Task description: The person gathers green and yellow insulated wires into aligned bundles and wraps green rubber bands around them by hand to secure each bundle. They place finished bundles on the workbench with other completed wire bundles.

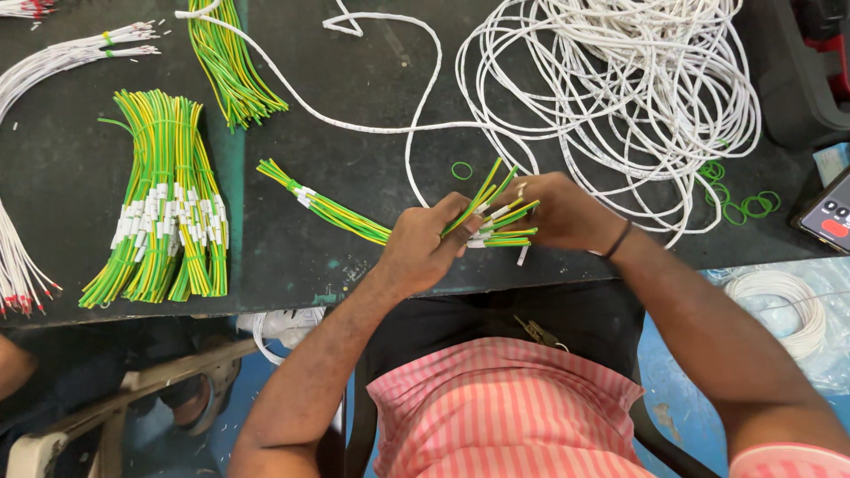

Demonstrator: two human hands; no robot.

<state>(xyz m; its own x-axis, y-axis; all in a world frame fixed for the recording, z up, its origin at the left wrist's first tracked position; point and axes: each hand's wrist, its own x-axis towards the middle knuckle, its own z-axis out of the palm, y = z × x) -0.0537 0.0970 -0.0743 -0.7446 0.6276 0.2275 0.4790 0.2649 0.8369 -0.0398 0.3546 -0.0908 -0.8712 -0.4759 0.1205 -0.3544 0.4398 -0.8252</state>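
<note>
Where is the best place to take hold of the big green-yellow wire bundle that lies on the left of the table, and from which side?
Probably grip the big green-yellow wire bundle at its middle, where the white sleeves cluster and the wires lie packed together. Come from above, fingers closing across it from left and right, since it lies flat on the dark table with its length running away from the person. Both ends fan out loosely, so a grip there would likely spill wires.

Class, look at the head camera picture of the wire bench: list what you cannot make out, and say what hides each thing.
- Head view: the middle of the green-yellow wire bundle, covered by the left hand and right hand.
- Head view: the device, cut off by the right edge.
- Head view: print on the white sleeves of the finished bundles, too small.
</note>
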